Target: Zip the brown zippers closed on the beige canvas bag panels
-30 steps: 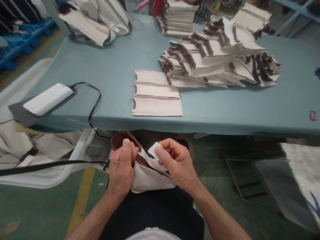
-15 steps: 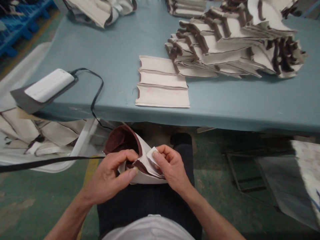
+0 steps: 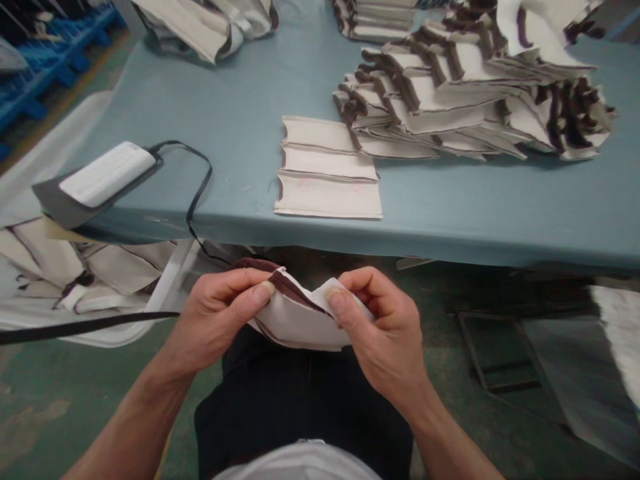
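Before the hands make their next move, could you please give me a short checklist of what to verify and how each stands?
1. Left hand pinching the cloth piece: ok, at its brown-lined edge.
2. Right hand gripping the white slip: ok, thumb on top.
3. White slip fastened to the cloth piece: cannot tell, fingers cover it.
4. Black strap clear of the left arm: cannot tell, it meets the arm's outline.
5. Flat panel apart from the pile: not ok, they meet in view.
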